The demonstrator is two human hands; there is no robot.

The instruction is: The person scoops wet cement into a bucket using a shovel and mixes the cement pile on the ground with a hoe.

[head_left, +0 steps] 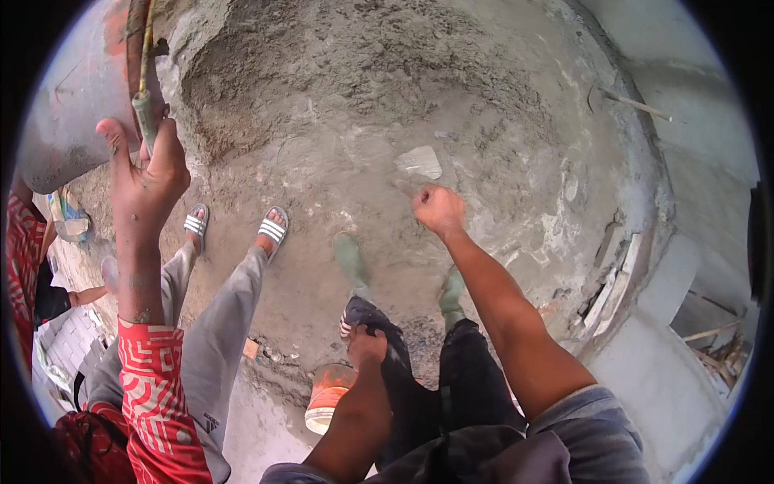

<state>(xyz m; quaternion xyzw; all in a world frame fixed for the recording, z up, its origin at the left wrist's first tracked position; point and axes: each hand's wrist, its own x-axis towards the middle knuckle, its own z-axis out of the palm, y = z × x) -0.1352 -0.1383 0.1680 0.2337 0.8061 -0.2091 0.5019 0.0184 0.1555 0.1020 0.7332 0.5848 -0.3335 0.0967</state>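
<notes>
My right hand (pixel 440 208) is closed in a fist low over the wet grey mortar. It grips what looks like a trowel (pixel 420 162), whose pale flat blade lies against the mortar just beyond my knuckles; the handle is mostly hidden in my fingers. My left hand (pixel 368 348) is on the knee of my dark trouser leg (pixel 391 355), its fingers curled over the cloth beside a striped patch. Below it stands an orange-and-white bucket (pixel 328 397), partly covered by my forearm. My green boots (pixel 350 260) stand in the mortar.
At left, a co-worker's hand (pixel 149 173) grips the green-sleeved handle of a large tilted bucket (pixel 76 97). That person's striped sandals (pixel 274 229) are close to my boots. A thin-handled tool (pixel 637 104) lies at the far right edge, above broken boards (pixel 617 286). Rough mortar is heaped ahead.
</notes>
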